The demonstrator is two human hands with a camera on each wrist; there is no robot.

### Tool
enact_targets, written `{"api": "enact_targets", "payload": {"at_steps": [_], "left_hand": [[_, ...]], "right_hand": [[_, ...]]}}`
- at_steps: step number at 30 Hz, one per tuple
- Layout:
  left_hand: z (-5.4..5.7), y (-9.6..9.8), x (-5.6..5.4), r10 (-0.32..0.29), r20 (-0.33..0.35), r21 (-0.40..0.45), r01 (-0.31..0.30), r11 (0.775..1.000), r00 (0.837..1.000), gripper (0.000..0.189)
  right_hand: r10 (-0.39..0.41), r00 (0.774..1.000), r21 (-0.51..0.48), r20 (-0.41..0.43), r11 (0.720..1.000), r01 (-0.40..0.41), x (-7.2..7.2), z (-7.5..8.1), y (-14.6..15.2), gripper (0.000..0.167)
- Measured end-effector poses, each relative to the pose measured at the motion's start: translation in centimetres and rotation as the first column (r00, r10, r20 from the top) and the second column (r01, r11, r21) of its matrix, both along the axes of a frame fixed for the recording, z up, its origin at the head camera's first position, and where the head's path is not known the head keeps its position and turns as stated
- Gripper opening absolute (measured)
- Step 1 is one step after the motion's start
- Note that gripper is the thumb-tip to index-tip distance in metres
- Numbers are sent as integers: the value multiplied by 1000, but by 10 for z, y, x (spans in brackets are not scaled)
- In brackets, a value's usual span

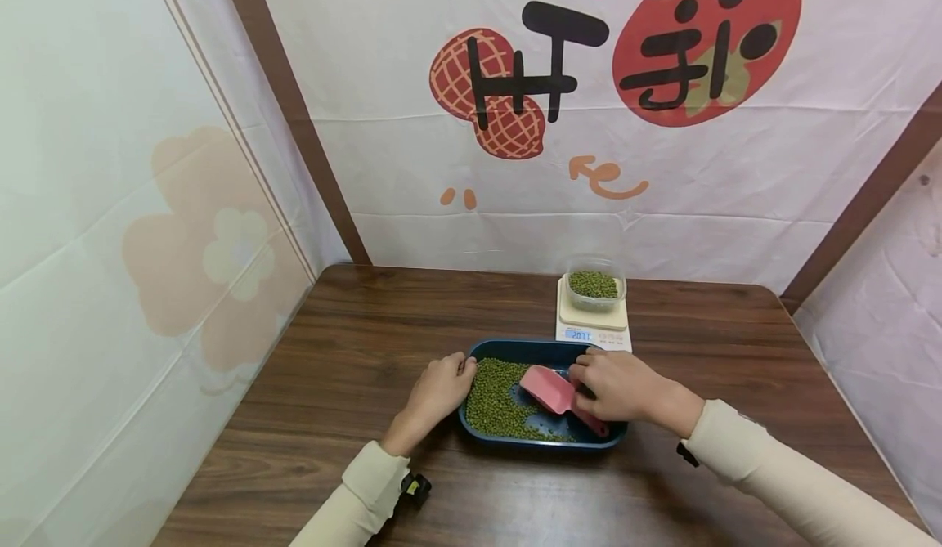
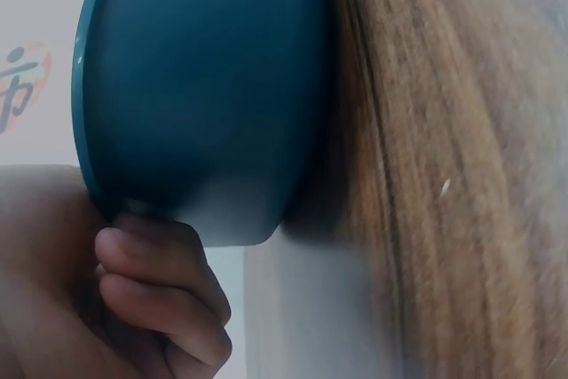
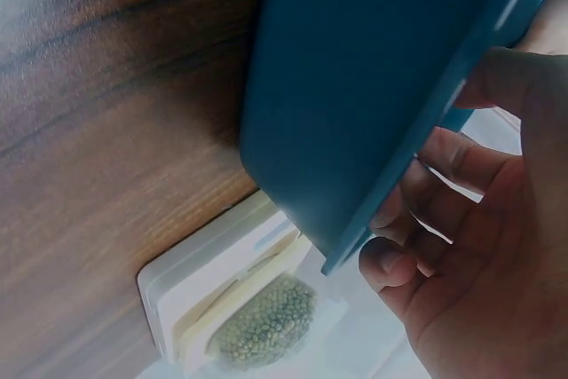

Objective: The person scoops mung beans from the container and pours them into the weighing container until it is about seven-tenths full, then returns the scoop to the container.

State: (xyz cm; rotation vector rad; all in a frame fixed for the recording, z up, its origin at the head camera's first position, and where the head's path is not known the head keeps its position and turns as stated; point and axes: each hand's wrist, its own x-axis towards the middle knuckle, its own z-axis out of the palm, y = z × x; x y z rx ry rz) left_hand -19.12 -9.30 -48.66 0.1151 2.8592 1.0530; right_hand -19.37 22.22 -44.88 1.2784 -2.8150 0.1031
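Observation:
A dark blue tray (image 1: 540, 444) of small green beans (image 1: 495, 404) stands on the table; the beans are mostly in its left half. My left hand (image 1: 444, 385) grips the tray's left end, its curled fingers below the rim in the left wrist view. A pink scoop (image 1: 548, 388) lies slanted in the tray's right half, handle towards the near right corner. Over the tray's right end, my right hand (image 1: 614, 383) has bent fingers reaching past the rim to the scoop. In the right wrist view, the tray wall hides the scoop and the fingertips' contact with it.
Behind the tray is a white kitchen scale (image 1: 621, 339) with a lit display (image 1: 578, 335). On it sits a clear plastic container (image 1: 597, 302) holding green beans. The wooden table (image 1: 353, 342) meets a printed cloth wall (image 1: 412, 240) at the back.

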Motion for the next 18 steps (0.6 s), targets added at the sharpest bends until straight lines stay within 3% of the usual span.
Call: {"api": "enact_targets", "payload": {"at_steps": [8,14,18], "left_hand": [[9,-9,-2,-45,-86,-60,40,997,995,34],[18,-17,-7,-112,-197,-99,94,991,974,24],[24,-21,-10,-155,-226,-112,132,985,962,21]], "right_hand": [[3,999,-29,-34,1000,-4,-1,7,2,14],[8,995,-75,-102,997,-16,-3,8,6,7],[-20,993,-103,-117,995,8,-4,10,9,6]]}}
